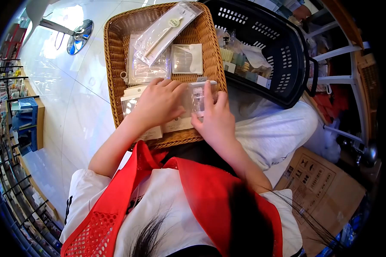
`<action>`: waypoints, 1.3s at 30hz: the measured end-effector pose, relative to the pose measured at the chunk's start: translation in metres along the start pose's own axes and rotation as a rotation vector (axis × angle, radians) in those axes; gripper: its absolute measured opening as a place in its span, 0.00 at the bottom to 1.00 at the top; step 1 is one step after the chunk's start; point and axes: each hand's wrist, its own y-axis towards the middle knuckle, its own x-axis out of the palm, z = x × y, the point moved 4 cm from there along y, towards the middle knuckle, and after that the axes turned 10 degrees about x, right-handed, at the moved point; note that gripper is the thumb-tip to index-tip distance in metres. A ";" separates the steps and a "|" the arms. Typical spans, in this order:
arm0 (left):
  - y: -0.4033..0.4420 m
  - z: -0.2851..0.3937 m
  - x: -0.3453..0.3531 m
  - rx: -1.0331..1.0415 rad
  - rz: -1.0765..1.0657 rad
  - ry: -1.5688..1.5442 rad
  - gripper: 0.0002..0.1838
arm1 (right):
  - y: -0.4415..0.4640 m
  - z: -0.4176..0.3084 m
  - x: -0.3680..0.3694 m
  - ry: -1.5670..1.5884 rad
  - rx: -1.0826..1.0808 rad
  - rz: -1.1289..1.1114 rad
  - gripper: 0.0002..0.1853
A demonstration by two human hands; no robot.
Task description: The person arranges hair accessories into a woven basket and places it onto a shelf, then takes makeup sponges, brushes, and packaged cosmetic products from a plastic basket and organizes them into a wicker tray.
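Note:
A brown wicker basket (111, 64) lies across my lap with several packaged items in it. My left hand (162, 103) reaches over the packages at its near end, palm down with fingers stretched out and lying on them. My right hand (218, 118) is at the near right corner, its thumb and fingers at the edges of a small clear plastic box (198, 97). A long clear package (167, 32) with a round label slants across the far end. A square clear pack (187, 59) lies beyond my hands. What is under my left palm is hidden.
To the right of the wicker basket stands a black plastic basket (283, 73) with small boxes and wrapped goods. A flattened carton (315, 188) is at the lower right. Shelves of goods (17, 180) line the left, and a chrome stool base (80, 37) stands at the upper left.

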 end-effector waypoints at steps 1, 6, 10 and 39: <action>0.001 0.000 0.001 -0.009 -0.007 -0.006 0.29 | -0.001 0.001 0.003 -0.016 -0.003 0.015 0.47; 0.002 -0.002 0.003 -0.021 -0.012 0.001 0.28 | -0.003 -0.001 0.010 -0.039 0.040 -0.084 0.48; -0.002 -0.006 -0.002 -0.010 0.079 -0.104 0.27 | -0.009 -0.012 -0.001 -0.074 -0.099 0.068 0.48; -0.073 -0.060 -0.047 -0.371 0.076 -0.347 0.14 | 0.015 -0.068 -0.025 0.276 -0.560 -0.358 0.57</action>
